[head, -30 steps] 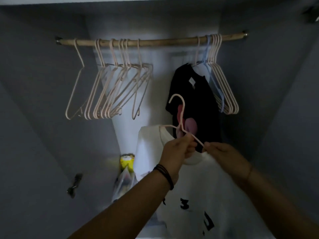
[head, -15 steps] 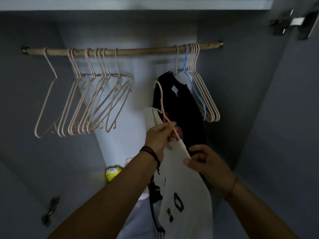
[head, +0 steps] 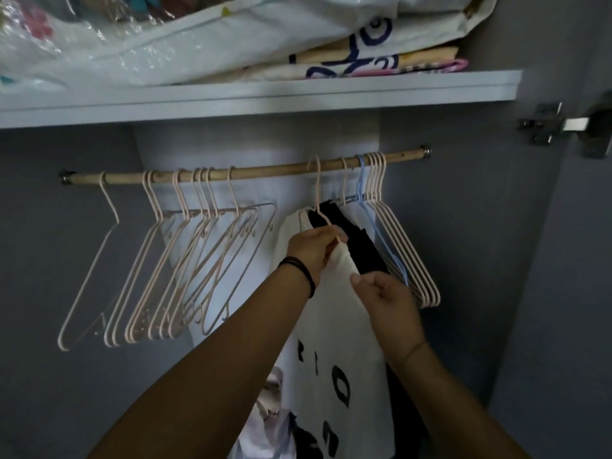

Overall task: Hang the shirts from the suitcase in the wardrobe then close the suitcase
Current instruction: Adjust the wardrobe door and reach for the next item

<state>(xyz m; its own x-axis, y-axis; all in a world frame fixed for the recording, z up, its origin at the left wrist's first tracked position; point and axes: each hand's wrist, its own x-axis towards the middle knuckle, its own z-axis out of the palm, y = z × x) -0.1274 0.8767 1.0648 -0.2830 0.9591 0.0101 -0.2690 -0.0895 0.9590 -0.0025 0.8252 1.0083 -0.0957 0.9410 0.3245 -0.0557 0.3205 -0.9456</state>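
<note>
1. Left hand (head: 314, 246): fingers pinched together on the pink hanger (head: 318, 197) just below its neck, at the collar of the white shirt (head: 331, 342). Black bands (head: 299, 271) circled the wrist.
2. Right hand (head: 385, 298): fingers closed on the shoulder fabric of the white shirt, just below and right of the left hand.
3. White shirt: draped on the pink hanger and hung down between the two forearms. Large black printed characters ran down its front; shapes like "R", "I" and "O" showed, but no whole word could be read.
4. Pink hanger: its hook lay over the wooden rail (head: 265, 168), between the left and right groups of hangers.
5. Black shirt (head: 361, 243): hung directly behind the white shirt, touching it, on its own hanger.
6. Empty pink hangers, left group (head: 172, 260): spread along the left half of the rail.
7. Right group: one blue hanger (head: 381, 240) and several more pink hangers (head: 410, 256) bunched near the rail's right end.
8. Wardrobe floor: a crumpled heap of pale fabric (head: 275, 409); contents unclear.
9. Metal hinge (head: 556, 124): on the right wall.
10. Shelf (head: 298, 91): above the rail, it carried a clear plastic bag (head: 132, 38) of colourful items and folded textiles (head: 381, 61) with blue looping print, not legible.
</note>
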